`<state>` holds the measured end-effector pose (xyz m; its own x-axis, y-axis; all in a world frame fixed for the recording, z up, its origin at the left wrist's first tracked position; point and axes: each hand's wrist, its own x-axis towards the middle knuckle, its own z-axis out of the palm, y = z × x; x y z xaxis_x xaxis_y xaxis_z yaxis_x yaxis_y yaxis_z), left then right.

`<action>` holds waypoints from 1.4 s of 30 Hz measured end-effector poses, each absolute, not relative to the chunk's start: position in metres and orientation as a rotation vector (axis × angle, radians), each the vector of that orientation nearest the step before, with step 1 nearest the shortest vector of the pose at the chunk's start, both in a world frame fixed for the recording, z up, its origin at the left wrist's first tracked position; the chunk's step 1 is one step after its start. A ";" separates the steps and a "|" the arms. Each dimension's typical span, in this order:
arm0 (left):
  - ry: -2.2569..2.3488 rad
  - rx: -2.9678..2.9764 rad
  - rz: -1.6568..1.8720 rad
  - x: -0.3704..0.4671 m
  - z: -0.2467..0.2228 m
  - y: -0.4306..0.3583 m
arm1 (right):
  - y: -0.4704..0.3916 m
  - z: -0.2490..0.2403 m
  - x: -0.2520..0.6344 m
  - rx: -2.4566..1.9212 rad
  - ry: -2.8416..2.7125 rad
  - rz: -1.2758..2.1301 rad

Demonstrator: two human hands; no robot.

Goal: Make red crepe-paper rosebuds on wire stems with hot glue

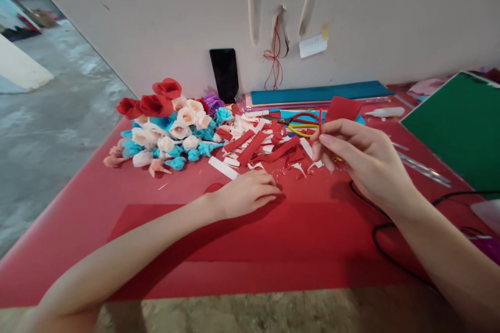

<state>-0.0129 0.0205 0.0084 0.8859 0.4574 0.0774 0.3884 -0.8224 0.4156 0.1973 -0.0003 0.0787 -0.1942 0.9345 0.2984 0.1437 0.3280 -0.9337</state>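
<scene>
My right hand (353, 153) is raised above the table, its thumb and forefinger pinching a thin, upright red strip (321, 120). Whether that strip is paper or a stick, I cannot tell. My left hand (250, 192) rests palm down with its fingers stretched out, at the far edge of a long red paper sheet (281, 234). Just beyond my left hand lie red and white paper scraps (253, 148). Scissors with red and yellow handles (299, 120) lie behind the scraps, partly hidden by my right hand. A red paper piece (344, 108) shows behind my right fingers.
Paper flowers (172, 130) in red, white, blue and pink are heaped at the left. A black phone (225, 75) leans on the wall. At right are a white glue bottle (386, 112), a green board (455, 125) and a black cable (377, 242).
</scene>
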 end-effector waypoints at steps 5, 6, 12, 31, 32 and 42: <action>0.583 2.693 0.286 0.000 -0.005 0.019 | -0.002 0.080 0.196 -0.994 -1.625 0.999; 0.570 2.702 0.287 0.001 -0.006 0.020 | -0.002 0.081 0.196 -0.994 -1.629 0.998; 0.534 2.722 0.321 0.003 -0.008 0.023 | -0.003 0.082 0.198 -0.993 -1.651 0.990; 0.632 2.534 0.487 0.000 -0.023 0.022 | -0.025 0.007 0.186 -1.264 -1.349 1.821; 0.646 2.526 0.489 0.000 -0.022 0.021 | -0.025 0.006 0.190 -1.290 -1.300 1.739; 0.621 2.575 0.442 0.000 -0.023 0.022 | -0.032 0.007 0.203 -1.357 -1.148 1.829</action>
<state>-0.0005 0.0223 -0.0225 0.8472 0.4932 0.1974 0.3484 -0.7963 0.4945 0.2034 -0.0324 0.0069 -0.3117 0.8382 -0.4476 0.0386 -0.4595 -0.8873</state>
